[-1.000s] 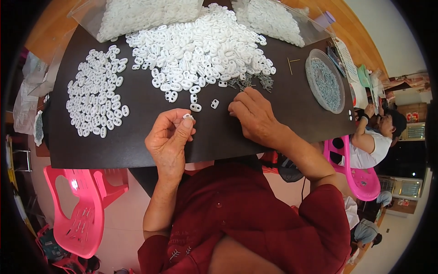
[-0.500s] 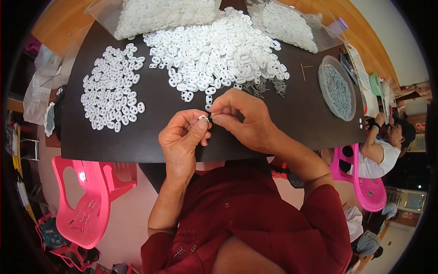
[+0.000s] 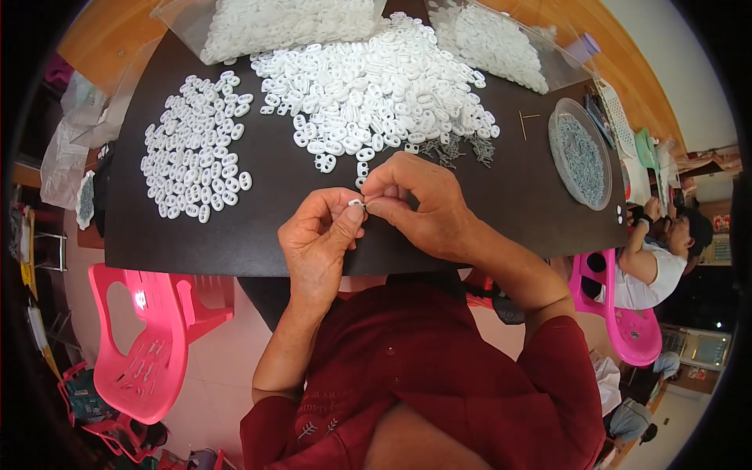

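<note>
My left hand point(image 3: 315, 243) pinches a small white oval plastic piece point(image 3: 356, 203) between thumb and fingers, above the near part of the dark table. My right hand point(image 3: 427, 205) meets it from the right, thumb and forefinger pressed together at the piece's edge. Whatever lies between those right fingertips is too small to make out. Just beyond the hands, a few white two-holed pieces point(image 3: 362, 168) lie in a short line. Behind them spreads a large heap of such pieces point(image 3: 376, 94), with loose grey screws point(image 3: 446, 150) at its near right edge.
More white pieces point(image 3: 196, 149) lie spread at the left. A round clear tub point(image 3: 558, 168) of screws stands at the right, near a brass-coloured L-shaped rod point(image 3: 523, 125). Two clear bins point(image 3: 176, 23) stand at the back. Pink chairs point(image 3: 168, 337) flank the table; another person point(image 3: 666, 262) sits right.
My left hand and the white piece have shifted slightly right, closer against my right fingertips. My right hand keeps nearly the same place and pinch.
</note>
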`<state>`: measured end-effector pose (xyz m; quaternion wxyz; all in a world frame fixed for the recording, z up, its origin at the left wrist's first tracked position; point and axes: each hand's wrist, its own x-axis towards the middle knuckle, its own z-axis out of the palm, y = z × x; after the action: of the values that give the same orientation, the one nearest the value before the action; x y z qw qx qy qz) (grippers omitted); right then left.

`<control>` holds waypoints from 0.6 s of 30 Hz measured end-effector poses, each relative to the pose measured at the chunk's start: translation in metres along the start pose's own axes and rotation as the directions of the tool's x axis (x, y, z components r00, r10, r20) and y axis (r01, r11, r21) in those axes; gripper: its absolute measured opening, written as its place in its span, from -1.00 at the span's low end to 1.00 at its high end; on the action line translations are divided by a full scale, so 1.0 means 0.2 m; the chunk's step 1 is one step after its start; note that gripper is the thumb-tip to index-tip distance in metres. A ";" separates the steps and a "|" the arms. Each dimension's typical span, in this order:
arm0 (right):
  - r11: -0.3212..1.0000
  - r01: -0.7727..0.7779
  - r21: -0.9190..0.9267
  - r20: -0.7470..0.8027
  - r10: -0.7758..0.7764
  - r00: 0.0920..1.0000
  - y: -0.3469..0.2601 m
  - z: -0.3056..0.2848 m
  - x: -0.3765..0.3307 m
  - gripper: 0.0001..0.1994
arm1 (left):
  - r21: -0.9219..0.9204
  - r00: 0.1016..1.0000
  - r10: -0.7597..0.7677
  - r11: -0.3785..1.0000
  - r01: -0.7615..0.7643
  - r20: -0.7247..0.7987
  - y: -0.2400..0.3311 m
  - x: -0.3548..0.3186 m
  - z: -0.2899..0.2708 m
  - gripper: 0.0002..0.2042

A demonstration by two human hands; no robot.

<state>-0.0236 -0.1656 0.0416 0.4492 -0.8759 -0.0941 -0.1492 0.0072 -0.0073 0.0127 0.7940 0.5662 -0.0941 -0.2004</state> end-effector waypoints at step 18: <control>0.833 -0.344 0.434 0.071 0.350 0.934 -0.01 0.03 0.03 -0.89 | 0.028 0.991 0.104 0.994 -0.101 -0.087 -0.01 0.00 -0.01 -0.90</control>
<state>-0.0186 -0.1581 0.0418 0.6550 -0.7533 0.0377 -0.0451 0.0075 -0.0066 0.0106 0.7999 0.5781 -0.0904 -0.1331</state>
